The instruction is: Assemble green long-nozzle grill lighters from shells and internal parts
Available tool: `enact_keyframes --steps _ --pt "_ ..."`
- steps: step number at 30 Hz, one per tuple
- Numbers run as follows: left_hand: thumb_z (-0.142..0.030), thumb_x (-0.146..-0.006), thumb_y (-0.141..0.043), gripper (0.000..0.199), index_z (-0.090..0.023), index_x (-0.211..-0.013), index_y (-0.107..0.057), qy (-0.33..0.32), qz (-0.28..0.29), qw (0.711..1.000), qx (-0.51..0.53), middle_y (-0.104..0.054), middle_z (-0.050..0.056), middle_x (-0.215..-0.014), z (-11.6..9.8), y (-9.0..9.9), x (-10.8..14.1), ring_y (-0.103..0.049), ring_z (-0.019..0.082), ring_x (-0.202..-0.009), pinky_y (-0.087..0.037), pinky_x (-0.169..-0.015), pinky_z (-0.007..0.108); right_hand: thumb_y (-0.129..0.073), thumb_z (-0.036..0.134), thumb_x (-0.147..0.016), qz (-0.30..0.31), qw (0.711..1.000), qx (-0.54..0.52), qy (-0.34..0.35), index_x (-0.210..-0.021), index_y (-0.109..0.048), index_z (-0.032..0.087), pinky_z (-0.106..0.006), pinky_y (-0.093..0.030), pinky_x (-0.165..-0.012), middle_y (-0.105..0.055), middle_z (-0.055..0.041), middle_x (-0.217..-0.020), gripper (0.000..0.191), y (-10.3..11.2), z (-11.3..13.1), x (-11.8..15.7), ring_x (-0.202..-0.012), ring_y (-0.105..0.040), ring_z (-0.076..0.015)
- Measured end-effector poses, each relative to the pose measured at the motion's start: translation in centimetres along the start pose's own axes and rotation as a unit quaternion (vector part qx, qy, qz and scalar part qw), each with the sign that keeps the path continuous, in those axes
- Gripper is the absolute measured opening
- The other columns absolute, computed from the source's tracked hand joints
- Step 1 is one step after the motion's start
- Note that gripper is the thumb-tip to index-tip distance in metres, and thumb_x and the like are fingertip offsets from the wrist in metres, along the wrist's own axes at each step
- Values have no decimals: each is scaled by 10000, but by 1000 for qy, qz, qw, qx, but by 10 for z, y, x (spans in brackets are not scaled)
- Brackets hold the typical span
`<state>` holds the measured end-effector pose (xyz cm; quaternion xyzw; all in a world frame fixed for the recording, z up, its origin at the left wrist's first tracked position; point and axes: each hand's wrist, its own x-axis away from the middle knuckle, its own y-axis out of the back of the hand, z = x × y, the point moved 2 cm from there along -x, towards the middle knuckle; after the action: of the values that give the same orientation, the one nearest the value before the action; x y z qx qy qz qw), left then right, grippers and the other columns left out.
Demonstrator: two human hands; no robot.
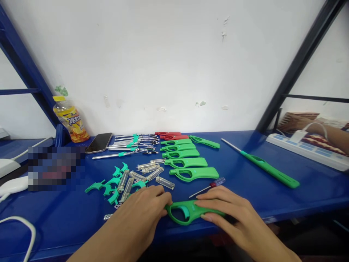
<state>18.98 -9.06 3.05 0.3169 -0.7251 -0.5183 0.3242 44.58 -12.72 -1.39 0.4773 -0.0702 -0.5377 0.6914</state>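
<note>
A green utility-lighter casing (194, 211) with a teal trigger (184, 210) in its loop is at the table's front edge. My left hand (148, 205) is closed on its narrow front end, with the fingertips partly hidden. Over the handle end, my right hand (230, 207) grips the casing between fingers and thumb. Just beyond it lies a screwdriver (214, 183) with a clear and red handle. Near my left hand are several clear fuel tanks (165, 182) and loose teal triggers (95, 186).
Several green casings (200, 173) and red casings (171, 137) lie in a row behind. Metal lighter tubes with wires (105, 156) are to their left. A whole green lighter (272, 171) and a power strip (308, 151) are right; a phone (99, 142) and drink bottle (71, 120) left.
</note>
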Motion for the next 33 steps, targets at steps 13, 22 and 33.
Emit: enact_keyframes --steps 13,22,33 --pt "0 -950 -511 301 -199 -971 -736 2 -44 997 58 -736 55 -1044 4 -7 -7 -727 219 -917 -522 -796 314 -633 384 -1082 58 998 0 -16 -1245 -810 345 -316 -578 -1009 -770 -40 -1246 244 9 5 -8 -1149 -716 -218" --pt "-88 -1005 -550 359 -275 -1225 -764 -18 -28 996 -77 -750 97 -1237 -3 4 12 -735 340 -1117 -595 -986 530 -649 364 -1078 35 999 -7 -1 -1264 -796 347 -294 -572 -981 -773 -29 -1210 238 3 -1 -5 -1131 -717 -199" --pt "14 -961 -478 482 -206 -1284 -760 10 23 986 -167 -749 158 -1337 10 0 24 -708 391 -1254 -607 -1020 591 -646 354 -1081 48 999 -5 -9 -1250 -774 350 -300 -537 -1046 -742 -10 -1273 212 1 -2 -2 -1189 -690 -187"
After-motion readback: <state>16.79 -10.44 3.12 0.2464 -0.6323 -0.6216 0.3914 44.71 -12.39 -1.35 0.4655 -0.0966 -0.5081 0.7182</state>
